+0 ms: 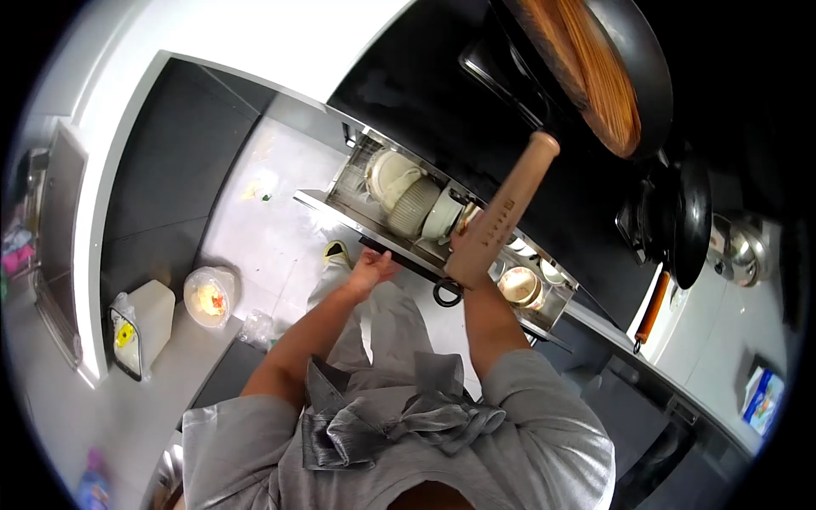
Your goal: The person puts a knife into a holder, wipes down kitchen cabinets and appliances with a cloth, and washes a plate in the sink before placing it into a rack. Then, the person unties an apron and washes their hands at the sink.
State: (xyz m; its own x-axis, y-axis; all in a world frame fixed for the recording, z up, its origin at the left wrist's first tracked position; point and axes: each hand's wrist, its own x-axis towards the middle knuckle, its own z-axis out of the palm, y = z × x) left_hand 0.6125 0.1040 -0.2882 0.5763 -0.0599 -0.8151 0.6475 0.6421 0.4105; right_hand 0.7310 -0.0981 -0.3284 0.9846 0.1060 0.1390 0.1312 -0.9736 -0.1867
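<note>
A metal drawer [313,198] stands pulled out below the black cooktop. My left hand [374,270] is at the drawer's front edge, fingers apart and holding nothing I can see. Reaching over the drawer, my right hand [460,243] is mostly hidden behind a wide pan handle [503,212] that is nearer the camera, so its fingers do not show. Close to it inside the drawer are a white bowl [441,213], a ribbed bowl [411,208] and pale plates [388,176]. Patterned bowls [518,286] sit at the drawer's right end.
On the cooktop [408,93] are a large pan [650,76] with a wooden piece [586,72] and a black wok [695,223]. A steel lid [738,249] lies at the right. A lined bin [212,293] and a white container [146,327] stand on the floor.
</note>
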